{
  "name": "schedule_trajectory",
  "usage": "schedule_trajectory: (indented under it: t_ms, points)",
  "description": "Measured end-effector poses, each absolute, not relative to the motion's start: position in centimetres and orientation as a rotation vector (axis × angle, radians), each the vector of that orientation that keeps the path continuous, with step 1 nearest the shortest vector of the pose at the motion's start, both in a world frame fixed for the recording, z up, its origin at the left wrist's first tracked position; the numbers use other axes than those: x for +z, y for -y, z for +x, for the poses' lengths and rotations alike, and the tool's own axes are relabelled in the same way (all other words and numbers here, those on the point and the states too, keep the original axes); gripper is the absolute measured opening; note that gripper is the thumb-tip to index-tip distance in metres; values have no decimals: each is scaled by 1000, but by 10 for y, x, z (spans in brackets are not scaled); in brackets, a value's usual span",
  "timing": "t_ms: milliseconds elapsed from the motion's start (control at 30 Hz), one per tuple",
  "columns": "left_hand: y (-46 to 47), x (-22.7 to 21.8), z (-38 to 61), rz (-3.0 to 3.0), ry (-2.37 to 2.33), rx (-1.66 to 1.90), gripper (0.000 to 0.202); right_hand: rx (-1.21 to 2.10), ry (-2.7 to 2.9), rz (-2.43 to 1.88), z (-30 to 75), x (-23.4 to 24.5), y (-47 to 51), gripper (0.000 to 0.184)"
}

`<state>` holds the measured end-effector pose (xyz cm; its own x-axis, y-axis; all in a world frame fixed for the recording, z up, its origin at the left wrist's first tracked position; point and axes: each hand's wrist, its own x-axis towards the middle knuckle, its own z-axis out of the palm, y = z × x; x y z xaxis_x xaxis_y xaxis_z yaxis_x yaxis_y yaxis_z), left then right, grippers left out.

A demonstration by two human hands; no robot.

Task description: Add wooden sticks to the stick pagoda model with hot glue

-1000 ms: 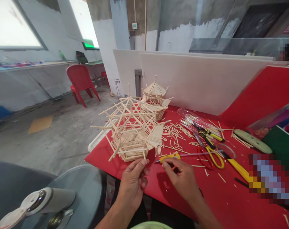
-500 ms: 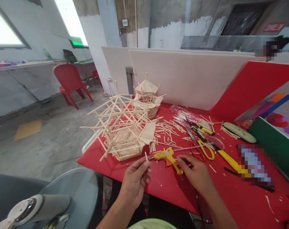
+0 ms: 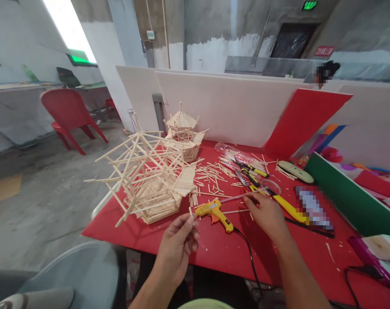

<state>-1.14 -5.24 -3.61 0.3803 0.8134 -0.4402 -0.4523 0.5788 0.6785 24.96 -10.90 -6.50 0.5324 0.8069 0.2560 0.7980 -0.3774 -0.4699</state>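
Note:
My left hand (image 3: 180, 236) pinches a short wooden stick (image 3: 191, 212) upright between thumb and fingertips. Just beside that stick is the nozzle of a yellow glue gun (image 3: 212, 209), which lies on the red tabletop with a clear glue stick (image 3: 235, 197) out of its back. To the gun's right, my right hand (image 3: 264, 212) hovers low over the table near the glue stick and the scissors, its fingers slightly bent and apart. A half-built stick pavilion frame (image 3: 146, 171) stands left of the gun. Behind it is a smaller pavilion model (image 3: 182, 128) with a slatted roof.
Loose wooden sticks (image 3: 210, 174) are scattered mid-table. Pliers (image 3: 246, 171), a yellow cutter (image 3: 291, 208) and an oval green case (image 3: 296, 171) lie rightward. The gun's black cord (image 3: 251, 253) runs off the front edge. White boards (image 3: 214, 103) stand behind the table.
My right hand has moved away from the glue gun's handle, up and to the right. My left hand still holds the short stick by the nozzle. The view has turned rightward.

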Motion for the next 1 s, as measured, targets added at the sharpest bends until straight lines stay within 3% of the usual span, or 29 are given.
schedule_trajectory:
  t_ms: [333, 633, 1000]
  points:
    - [52, -30, -22, 553, -949, 845, 40, 189, 1501, -2074, 204, -79, 92, 28]
    - [31, -8, -41, 624, -1039, 926, 36, 574, 1458, -1514, 120, -36, 83, 21]
    - [25, -23, -34, 489, -951, 980, 39, 42, 1396, -1362, 66, -45, 61, 11]
